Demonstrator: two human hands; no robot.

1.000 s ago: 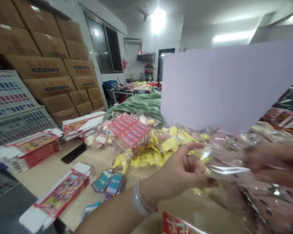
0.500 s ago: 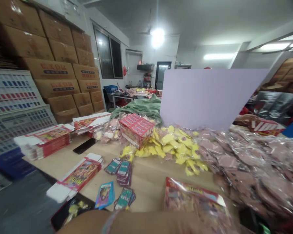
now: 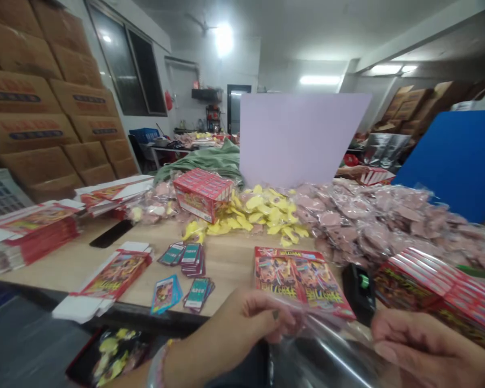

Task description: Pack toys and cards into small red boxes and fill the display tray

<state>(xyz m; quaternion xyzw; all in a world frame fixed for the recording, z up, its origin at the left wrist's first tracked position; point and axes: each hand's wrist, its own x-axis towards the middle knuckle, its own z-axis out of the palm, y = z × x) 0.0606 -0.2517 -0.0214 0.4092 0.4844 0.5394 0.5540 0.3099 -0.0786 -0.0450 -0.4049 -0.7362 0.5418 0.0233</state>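
My left hand (image 3: 264,318) and my right hand (image 3: 426,345) pinch opposite sides of a transparent plastic bag (image 3: 319,355) low at the front of the view. A flat red printed package (image 3: 303,283) sits at the bag's far end, its colourful print showing through. Just right of it stands a black handheld device with a green mark (image 3: 359,291). Past my right hand lies a red printed carton (image 3: 440,293), partly cut off by the frame edge. My wrists hide the table's near edge.
The wooden table holds flat cartons (image 3: 115,275), several card packs (image 3: 181,256), a black phone (image 3: 111,234), a red box (image 3: 202,194), and heaps of yellow (image 3: 262,213) and pink (image 3: 372,221) bagged goods. A lilac board (image 3: 299,140) stands behind them. Stacked cardboard boxes (image 3: 44,102) line the left wall.
The view has swung left and settled on the table. My hands, absent from view half a second ago, now hold the bag low, with the printed package at its far end.
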